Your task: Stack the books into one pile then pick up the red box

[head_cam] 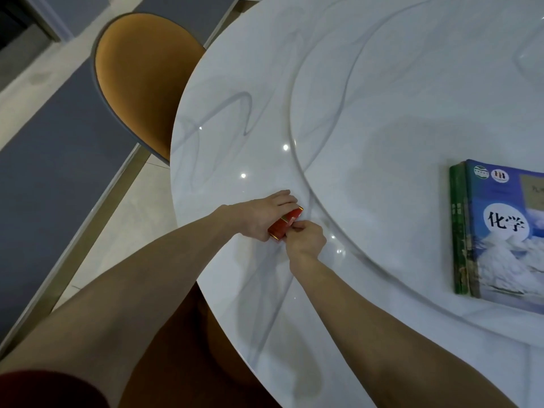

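A small red box (pixel 286 225) with gold edges lies near the left part of the round white table (pixel 235 119). My left hand (pixel 266 214) wraps over its far side and my right hand (pixel 306 238) pinches its near edge, so both hold it. I cannot tell whether it is lifted off the surface. At the right edge of the view the books (pixel 500 234) lie in one pile: a blue book with a snowy mountain cover on top of green ones.
An orange-seated chair (pixel 138 81) stands at the table's far left. A raised round turntable (pixel 412 119) fills the table's middle and carries the books. Grey and beige floor lies to the left.
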Tool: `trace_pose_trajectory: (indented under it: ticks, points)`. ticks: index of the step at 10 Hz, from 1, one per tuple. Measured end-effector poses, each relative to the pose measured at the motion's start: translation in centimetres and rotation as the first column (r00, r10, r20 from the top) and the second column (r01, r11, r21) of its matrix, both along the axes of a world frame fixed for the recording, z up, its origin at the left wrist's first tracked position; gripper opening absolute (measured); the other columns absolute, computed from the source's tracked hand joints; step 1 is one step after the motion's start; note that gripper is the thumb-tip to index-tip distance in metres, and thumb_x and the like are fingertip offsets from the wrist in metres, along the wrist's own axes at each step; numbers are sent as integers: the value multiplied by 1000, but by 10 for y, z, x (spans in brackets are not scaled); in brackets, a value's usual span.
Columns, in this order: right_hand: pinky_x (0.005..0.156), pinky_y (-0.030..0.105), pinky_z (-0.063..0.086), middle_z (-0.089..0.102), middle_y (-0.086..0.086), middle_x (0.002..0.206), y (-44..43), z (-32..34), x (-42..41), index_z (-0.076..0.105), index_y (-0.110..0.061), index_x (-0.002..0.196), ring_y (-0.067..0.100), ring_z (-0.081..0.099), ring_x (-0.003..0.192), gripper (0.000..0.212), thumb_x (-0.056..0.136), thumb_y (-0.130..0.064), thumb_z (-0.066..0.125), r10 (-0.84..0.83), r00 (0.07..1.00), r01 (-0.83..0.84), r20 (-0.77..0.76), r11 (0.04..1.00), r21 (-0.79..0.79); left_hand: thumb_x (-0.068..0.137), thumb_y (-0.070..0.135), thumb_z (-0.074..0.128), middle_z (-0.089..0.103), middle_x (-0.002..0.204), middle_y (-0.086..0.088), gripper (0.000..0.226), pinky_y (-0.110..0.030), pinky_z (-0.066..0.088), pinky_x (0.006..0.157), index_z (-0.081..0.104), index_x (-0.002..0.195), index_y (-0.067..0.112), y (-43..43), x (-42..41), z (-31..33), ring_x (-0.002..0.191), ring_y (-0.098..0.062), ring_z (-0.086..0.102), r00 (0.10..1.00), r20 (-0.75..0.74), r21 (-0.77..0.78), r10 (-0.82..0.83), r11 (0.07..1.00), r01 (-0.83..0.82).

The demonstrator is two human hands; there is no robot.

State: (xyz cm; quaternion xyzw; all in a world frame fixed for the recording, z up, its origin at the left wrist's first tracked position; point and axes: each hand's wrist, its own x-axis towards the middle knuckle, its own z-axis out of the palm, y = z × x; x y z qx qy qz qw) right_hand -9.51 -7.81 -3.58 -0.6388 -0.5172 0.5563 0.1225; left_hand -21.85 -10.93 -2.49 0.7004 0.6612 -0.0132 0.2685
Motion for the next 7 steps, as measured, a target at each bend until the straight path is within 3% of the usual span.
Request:
trace_pose_trajectory:
  ticks: [1,3,4,5,6,7]
  points:
    - [81,37,58,70,13,88,3,-5,-2,70,-2,86,27,67,86,13,82,-1,58,27,1000,-27,7,1000,5,78,20,70,24,153,-7,82,-39,27,116,25,145,9,1,-3,-5,147,-25,7,1000,-14,-50,8,999,-8]
    - [66,26,46,69,12,82,9,-3,3,70,-7,80,21,60,74,15,83,-7,55,150,986,-153,76,987,42,79,18,67,8,160,-8,86,-36,16,120,16,148,12,-2,1,-4,148,-24,-4,996,-88,-79,5,997,-12]
    - [68,26,45,66,9,85,14,2,6,70,-6,86,21,58,77,15,85,-10,55,206,973,-213,107,975,59,77,19,68,5,161,-9,90,-38,14,121,15,149,14,-3,4,0,149,-25,-3,992,-123,-69,24,997,-33]
    - [77,30,50,69,12,103,24,14,14,69,-2,96,28,64,94,23,89,-14,51,368,915,-388,164,915,108,77,24,68,12,159,-8,85,-39,15,121,23,148,17,-6,11,10,148,-26,4,990,-91,-48,110,992,-114]
    - [83,36,55,68,14,107,30,27,23,68,-2,100,30,64,98,28,90,-17,47,455,866,-488,207,859,156,79,24,64,35,150,-8,68,-34,26,116,37,141,15,-5,17,23,142,-28,23,983,-36,-13,179,984,-179]
    - [80,37,56,68,13,105,38,52,38,67,-7,100,31,65,94,25,89,-20,48,527,798,-591,292,779,210,84,21,54,57,123,-4,38,-32,44,93,56,122,15,-1,26,39,121,-24,47,958,-58,62,280,959,-276]
